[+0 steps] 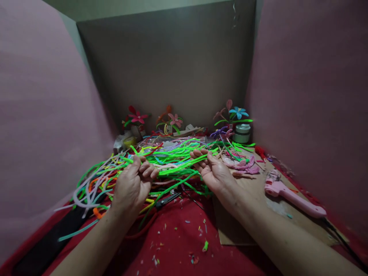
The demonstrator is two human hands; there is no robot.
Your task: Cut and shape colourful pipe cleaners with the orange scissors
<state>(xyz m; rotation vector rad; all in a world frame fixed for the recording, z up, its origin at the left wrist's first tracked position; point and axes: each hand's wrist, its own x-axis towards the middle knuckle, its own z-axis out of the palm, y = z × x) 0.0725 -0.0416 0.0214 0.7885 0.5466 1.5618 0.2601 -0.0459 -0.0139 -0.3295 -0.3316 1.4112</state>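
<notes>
Bright green pipe cleaners [178, 168] stretch between my two hands above a tangled pile. My left hand [134, 182] is closed around one end of them, with short green tips poking out above the fingers. At the other end, my right hand [214, 170] holds them lightly between the thumb and loosely curled fingers, palm partly turned up. Beneath and behind lies the pile of pipe cleaners [184, 147], mostly green with white, orange, yellow and red ones mixed in. How many strands I hold is unclear.
A pair of scissors [168, 200] lies on the red cloth [172, 245] among scraps. On the right, a pink glue gun [296, 199] rests on cardboard [235, 230]. Several pipe-cleaner flowers [138, 117] and a pale green jar [242, 133] stand by the grey back panel [172, 69].
</notes>
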